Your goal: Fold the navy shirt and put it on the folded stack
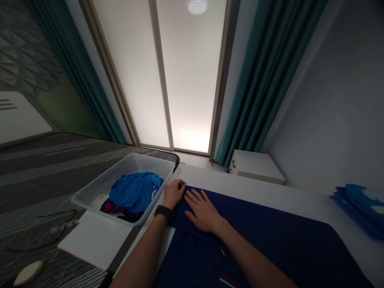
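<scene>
A dark blue garment [264, 228], with small white and red striped trim, lies spread over the white tabletop. At its far left corner my left hand [175, 194], with a black watch on the wrist, has thumb and finger closed on the cloth edge. Just to the right, my right hand [202, 210] rests flat on the garment, fingers stretched out and somewhat apart. The near part of the garment runs out of view at the bottom.
Left of the table, a translucent plastic bin [90, 192] holds a bright blue garment [136, 192] and darker cloth. A folded blue stack [361, 210] sits at the table's right end. Beyond stand a white cabinet [258, 164] and teal curtains [258, 88] beside frosted doors.
</scene>
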`<action>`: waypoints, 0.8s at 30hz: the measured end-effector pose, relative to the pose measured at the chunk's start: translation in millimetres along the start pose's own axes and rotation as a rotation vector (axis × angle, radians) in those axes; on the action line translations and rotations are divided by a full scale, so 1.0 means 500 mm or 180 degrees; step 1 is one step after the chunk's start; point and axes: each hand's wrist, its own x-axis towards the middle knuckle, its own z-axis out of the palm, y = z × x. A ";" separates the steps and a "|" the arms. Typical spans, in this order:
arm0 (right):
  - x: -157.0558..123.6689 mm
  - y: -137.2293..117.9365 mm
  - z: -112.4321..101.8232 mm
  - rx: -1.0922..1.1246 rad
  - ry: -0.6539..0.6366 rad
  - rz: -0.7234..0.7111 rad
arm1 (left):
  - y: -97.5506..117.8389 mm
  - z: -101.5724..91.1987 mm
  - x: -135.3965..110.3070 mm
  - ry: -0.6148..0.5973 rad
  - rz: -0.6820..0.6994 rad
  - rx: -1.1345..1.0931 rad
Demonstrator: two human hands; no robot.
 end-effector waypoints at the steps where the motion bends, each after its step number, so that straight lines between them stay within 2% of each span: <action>1: 0.000 0.000 0.000 -0.0005 -0.0008 0.0007 | -0.001 0.000 0.001 0.0002 0.0013 0.0034; 18: 0.003 0.008 0.007 -0.0050 -0.0125 0.0029 | -0.020 0.002 0.006 0.0051 0.0158 -0.0238; 24: 0.003 0.005 0.002 -0.0061 -0.0172 0.0011 | -0.018 -0.004 -0.025 0.0057 0.0290 -0.0284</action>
